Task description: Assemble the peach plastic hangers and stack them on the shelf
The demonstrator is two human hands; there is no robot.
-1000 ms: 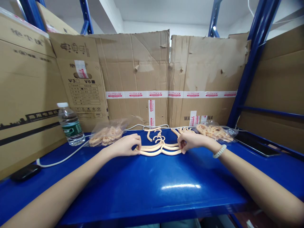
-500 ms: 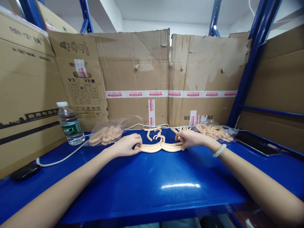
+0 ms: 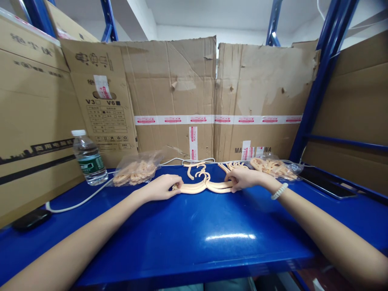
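Pale beige scroll-shaped ornament pieces lie on the blue tabletop (image 3: 182,230), with a left curved piece (image 3: 194,188) and a right curved piece (image 3: 218,189) meeting in the middle below curled tips. My left hand (image 3: 163,187) is closed on the outer end of the left piece, thumb and fingers pinched together. At the other side my right hand (image 3: 244,179) grips the outer end of the right piece; its fingers partly cover that end. More loose beige scrolls (image 3: 190,171) lie just behind, and further fan-like ones (image 3: 238,166) sit behind my right hand.
Clear plastic bags of beige pieces lie at left (image 3: 136,173) and right (image 3: 274,167). A water bottle (image 3: 91,161), a white cable (image 3: 81,204) and a black rounded object (image 3: 32,219) are left. A dark phone-like slab (image 3: 327,186) lies right. Cardboard (image 3: 176,97) walls the back.
Almost nothing has moved. Both hands keep their hold on the ends, and the ornament pieces stay in the same place apart from a very slight shift.
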